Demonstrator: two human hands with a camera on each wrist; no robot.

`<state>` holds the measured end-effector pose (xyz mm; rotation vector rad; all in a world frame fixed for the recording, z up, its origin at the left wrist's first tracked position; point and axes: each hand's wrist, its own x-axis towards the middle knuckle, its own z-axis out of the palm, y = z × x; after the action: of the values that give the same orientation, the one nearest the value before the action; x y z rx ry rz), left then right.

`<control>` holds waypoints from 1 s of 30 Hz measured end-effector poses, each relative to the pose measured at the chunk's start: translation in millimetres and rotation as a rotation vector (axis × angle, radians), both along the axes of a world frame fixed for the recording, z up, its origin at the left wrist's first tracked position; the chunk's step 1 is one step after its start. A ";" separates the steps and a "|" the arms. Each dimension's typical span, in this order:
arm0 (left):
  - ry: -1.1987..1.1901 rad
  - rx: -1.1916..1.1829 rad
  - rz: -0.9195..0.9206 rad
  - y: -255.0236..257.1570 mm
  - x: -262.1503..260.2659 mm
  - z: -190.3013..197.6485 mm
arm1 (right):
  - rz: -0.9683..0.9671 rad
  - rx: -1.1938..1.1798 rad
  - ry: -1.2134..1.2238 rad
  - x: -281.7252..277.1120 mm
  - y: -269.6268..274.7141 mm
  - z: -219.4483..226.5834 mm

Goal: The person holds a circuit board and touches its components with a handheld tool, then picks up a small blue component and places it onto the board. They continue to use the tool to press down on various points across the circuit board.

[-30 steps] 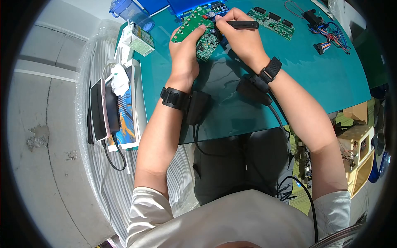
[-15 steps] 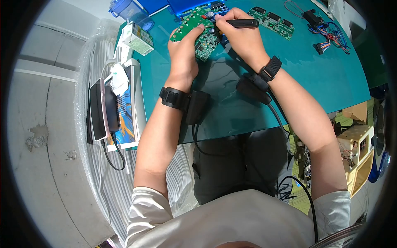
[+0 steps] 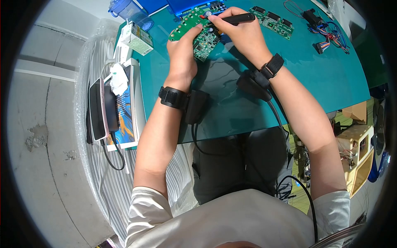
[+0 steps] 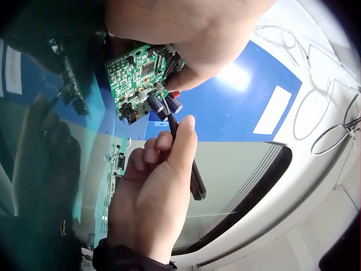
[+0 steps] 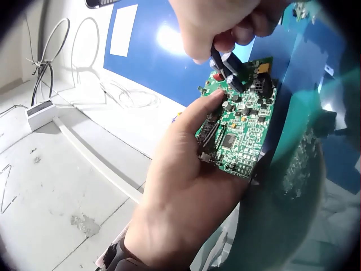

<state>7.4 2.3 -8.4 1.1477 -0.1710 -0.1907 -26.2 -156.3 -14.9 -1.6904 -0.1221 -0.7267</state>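
A green circuit board with capacitors and small chips is gripped by my left hand, its thumb lying over the board's face. In the right wrist view the board rests tilted against the palm, two dark round capacitors standing near its upper edge. My right hand pinches a slim black-handled tool. The left wrist view has this tool angled up to the board, its thin tip among the capacitors beside a small red part.
A second green board lies to the right on the green tabletop, with a bundle of coloured wires beyond. A small carton and a blue-lidded jug stand at the left. A blue panel is behind the hands.
My right hand and the tool have shifted slightly left, and the tool's handle now slopes more. The left hand has drifted a little left with the board.
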 end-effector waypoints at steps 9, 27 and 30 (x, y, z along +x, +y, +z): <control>0.013 0.035 -0.001 0.2 -1.6 3.1 | 0.054 -0.020 0.045 -2.5 -3.0 5.4; -0.014 0.106 -0.012 0.6 -0.6 2.9 | 0.100 -0.111 0.070 -3.3 -11.3 8.4; -0.055 0.121 -0.027 0.9 0.1 2.2 | 0.098 -0.140 0.092 -4.5 -13.9 10.5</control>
<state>7.4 3.2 -6.1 1.2718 -0.2261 -0.1953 -30.7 -170.2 -4.4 -1.8347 -0.1936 -0.5769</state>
